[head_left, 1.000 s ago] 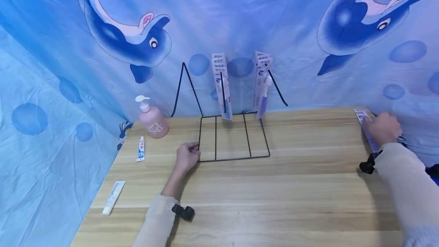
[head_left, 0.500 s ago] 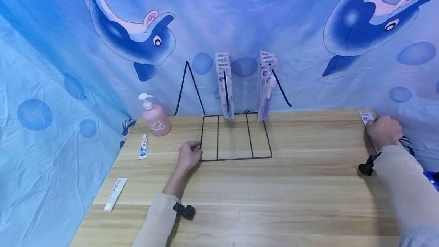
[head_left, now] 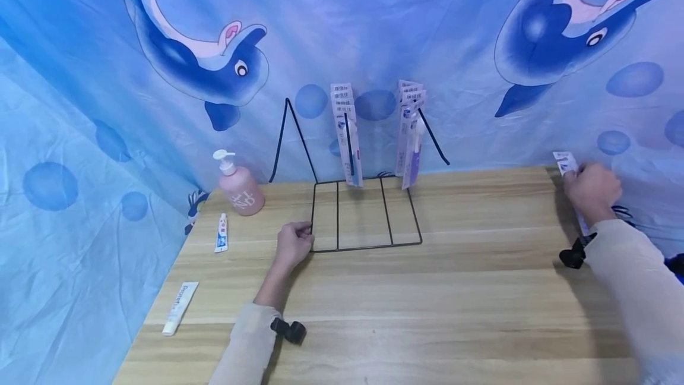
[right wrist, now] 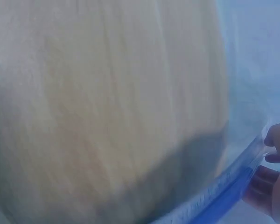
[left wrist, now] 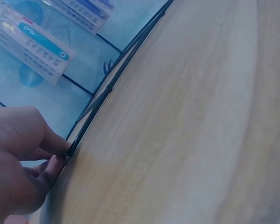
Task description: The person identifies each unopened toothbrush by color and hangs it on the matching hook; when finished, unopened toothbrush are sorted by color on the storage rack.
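Observation:
My left hand (head_left: 294,243) pinches the left side wire of a black wire display rack (head_left: 352,249), whose base lies on the table. In the left wrist view, thumb and fingers of the left hand (left wrist: 23,158) meet at the rack's front corner. Two groups of packaged toothbrushes hang from the rack's hooks, a left group (head_left: 350,150) and a right group (head_left: 411,147). At the table's far right, my right hand (head_left: 592,192) grips another packaged toothbrush (head_left: 565,162). Its blue and clear pack (right wrist: 224,196) runs along the lower edge of the right wrist view, partly hidden under the hand.
A pink pump bottle (head_left: 241,190) stands at the back left of the wooden table (head_left: 454,314). In front of it lie a small toothpaste tube (head_left: 221,233) and a white tube (head_left: 180,308). A blue dolphin-print curtain (head_left: 454,28) hangs right behind the table.
My right hand has lifted the packaged toothbrush slightly up and to the left from the table's right edge. The left hand keeps its pinch on the rack.

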`<state>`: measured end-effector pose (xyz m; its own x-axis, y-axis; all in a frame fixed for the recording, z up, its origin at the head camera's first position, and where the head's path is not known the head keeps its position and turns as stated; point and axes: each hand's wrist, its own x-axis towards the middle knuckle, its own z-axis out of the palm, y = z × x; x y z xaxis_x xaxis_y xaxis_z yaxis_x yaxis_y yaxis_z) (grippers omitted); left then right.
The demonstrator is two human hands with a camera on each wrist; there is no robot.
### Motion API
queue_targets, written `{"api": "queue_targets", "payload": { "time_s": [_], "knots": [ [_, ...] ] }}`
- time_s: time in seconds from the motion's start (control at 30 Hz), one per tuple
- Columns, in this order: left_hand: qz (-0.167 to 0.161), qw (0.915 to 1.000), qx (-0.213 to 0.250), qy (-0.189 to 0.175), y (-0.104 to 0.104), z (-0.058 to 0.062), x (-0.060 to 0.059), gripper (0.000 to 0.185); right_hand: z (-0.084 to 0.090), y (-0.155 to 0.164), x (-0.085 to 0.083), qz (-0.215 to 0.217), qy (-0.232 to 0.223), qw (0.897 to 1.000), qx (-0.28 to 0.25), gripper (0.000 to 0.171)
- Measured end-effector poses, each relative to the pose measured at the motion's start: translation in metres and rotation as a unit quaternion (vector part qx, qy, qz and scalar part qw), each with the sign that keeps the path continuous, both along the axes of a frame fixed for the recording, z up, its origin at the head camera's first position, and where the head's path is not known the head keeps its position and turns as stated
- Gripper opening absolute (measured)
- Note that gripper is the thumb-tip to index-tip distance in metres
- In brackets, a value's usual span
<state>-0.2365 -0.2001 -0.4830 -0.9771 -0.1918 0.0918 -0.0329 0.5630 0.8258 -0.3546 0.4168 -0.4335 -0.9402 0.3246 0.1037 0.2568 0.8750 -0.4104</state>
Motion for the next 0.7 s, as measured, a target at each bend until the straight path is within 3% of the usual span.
{"api": "queue_targets", "payload": {
  "time_s": [0.17, 0.33, 0.47, 0.7],
  "knots": [
    [0.001, 1.0000, -0.002, 0.003, -0.001, -0.001, 0.000, 0.036, 0.021, -0.012, 0.002, 0.034, 0.079, 0.996, 0.001, 0.039],
    [0.005, 0.9999, -0.008, 0.006, 0.000, 0.000, 0.001, 0.036, 0.054, -0.041, 0.011, 0.058, 0.171, 0.983, -0.010, 0.041],
    [0.002, 1.0000, -0.003, 0.003, 0.000, 0.001, 0.002, 0.037, 0.080, -0.076, 0.029, 0.083, 0.261, 0.962, -0.017, 0.040],
    [0.000, 1.0000, 0.001, 0.002, 0.001, 0.001, 0.003, 0.037, 0.113, -0.136, 0.075, 0.160, 0.388, 0.907, -0.025, 0.029]
  ]
}}
